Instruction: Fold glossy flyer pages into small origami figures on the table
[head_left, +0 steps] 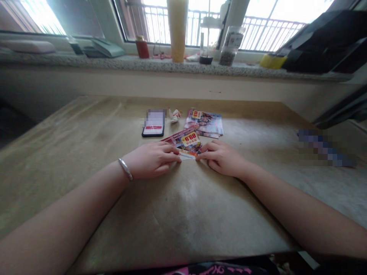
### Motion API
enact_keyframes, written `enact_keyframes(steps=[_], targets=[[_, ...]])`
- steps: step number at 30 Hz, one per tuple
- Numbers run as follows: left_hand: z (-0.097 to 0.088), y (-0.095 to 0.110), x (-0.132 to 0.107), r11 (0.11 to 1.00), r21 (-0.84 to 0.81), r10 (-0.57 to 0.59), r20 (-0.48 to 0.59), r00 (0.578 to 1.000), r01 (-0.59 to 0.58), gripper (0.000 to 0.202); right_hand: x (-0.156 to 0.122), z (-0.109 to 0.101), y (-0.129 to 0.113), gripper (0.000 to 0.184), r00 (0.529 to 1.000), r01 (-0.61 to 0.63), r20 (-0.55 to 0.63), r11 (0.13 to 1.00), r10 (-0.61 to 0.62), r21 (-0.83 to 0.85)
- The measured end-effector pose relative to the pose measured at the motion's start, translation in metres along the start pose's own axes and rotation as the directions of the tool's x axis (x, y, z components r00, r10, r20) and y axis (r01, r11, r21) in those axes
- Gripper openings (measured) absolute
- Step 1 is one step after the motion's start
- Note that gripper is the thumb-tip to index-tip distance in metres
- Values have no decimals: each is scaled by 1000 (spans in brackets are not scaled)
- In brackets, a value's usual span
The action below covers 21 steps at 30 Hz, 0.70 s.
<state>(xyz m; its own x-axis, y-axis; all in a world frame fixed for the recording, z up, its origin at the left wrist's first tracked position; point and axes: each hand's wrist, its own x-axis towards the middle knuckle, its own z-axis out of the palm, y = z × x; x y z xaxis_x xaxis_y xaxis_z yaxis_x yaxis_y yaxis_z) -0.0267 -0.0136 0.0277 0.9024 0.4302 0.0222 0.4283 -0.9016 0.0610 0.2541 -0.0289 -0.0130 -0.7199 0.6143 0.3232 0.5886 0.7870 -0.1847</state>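
Observation:
A colourful printed flyer (189, 139) with a yellow price box lies on the table between my hands. Its near edge is folded up, showing a pale strip. My left hand (153, 158) pinches the left end of that folded edge, and a silver bangle circles this wrist. At the right end of the fold, my right hand (222, 157) presses with closed fingertips. Just beyond it rests a small stack of similar flyers (208, 123). The flyer's left part is partly hidden under my left hand.
A phone (154, 123) with a lit screen and a crumpled wrapper (174, 115) lie beyond my left hand. A blurred flat item (323, 149) is on the table's right side. Bottles and boxes line the granite windowsill (160, 65) behind the table (183, 214).

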Motion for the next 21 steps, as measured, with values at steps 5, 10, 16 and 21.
enact_keyframes(steps=[5, 10, 16, 21], targets=[[-1, -3, 0, 1000, -11, -14, -10, 1000, 14, 40, 0, 0, 0, 40, 1000, 2, 5, 1000, -2, 1], [1, -6, -1, 1000, 8, -11, -40, 999, 12, 42, 0, 0, 1, 39, 1000, 5, -5, 1000, -5, 6], [-1, -7, -1, 1000, -6, -14, -24, 1000, 14, 41, 0, 0, 1, 39, 1000, 4, -8, 1000, -4, 2], [-5, -5, -4, 996, -38, -78, 23, 997, 79, 43, 0, -1, 0, 39, 1000, 14, -5, 1000, -14, 2]])
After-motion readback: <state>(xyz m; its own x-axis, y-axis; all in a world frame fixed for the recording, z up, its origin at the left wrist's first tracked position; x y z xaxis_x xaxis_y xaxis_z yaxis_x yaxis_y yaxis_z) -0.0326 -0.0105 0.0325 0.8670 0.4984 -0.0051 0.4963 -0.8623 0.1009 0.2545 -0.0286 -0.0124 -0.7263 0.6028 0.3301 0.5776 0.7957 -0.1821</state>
